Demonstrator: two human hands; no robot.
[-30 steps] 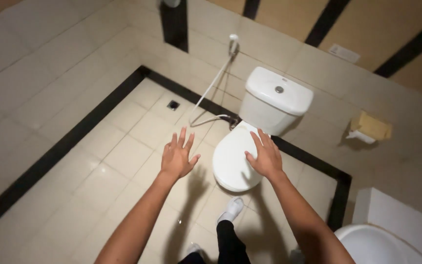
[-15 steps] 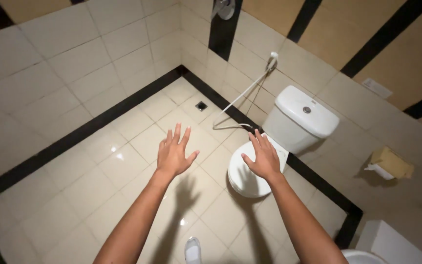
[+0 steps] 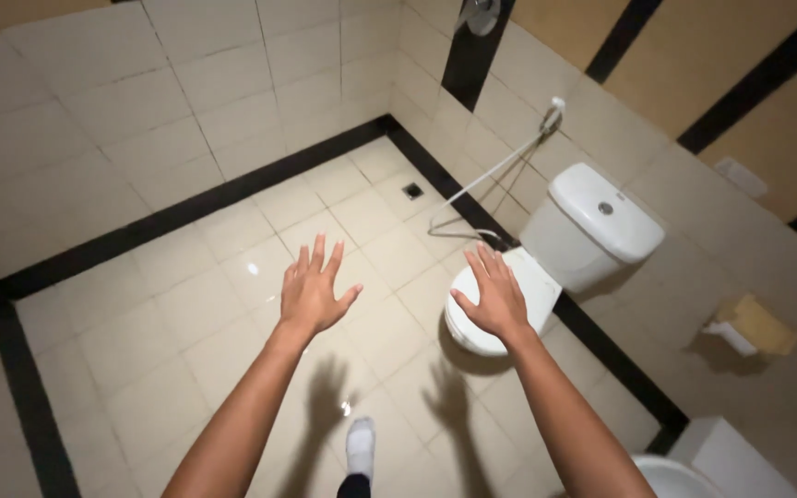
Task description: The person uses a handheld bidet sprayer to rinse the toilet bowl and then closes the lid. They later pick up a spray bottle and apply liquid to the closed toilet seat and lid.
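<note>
A: Where are the hands?

B: Both are held out over the floor, palms down. The left hand (image 3: 311, 293) is at the centre of the frame, its grip spread wide, fingers fanned, holding nothing. The right hand (image 3: 493, 297) is just right of centre, its grip also spread and empty.

A: What is nearest them?

B: A white ceramic toilet with its lid closed (image 3: 546, 281) lies right of centre. The right hand appears in front of the near left part of the lid; whether it touches the lid I cannot tell. The white cistern with a round flush button (image 3: 601, 217) stands behind it against the wall.

A: And around that?

B: A white spray hose on a wall hook (image 3: 509, 166) runs from the upper centre right down to the floor beside the toilet. A small dark square floor drain (image 3: 412, 191) sits in the upper middle. The glossy cream tiled floor with a black border strip (image 3: 168, 314) fills the left and middle. A foot in a white sock (image 3: 360, 447) shows at the bottom centre, with both hands' shadows on the tiles beside it. A wall-mounted paper holder (image 3: 749, 327) is at the right edge, and the rim of a white basin (image 3: 671, 475) at the lower right.
</note>
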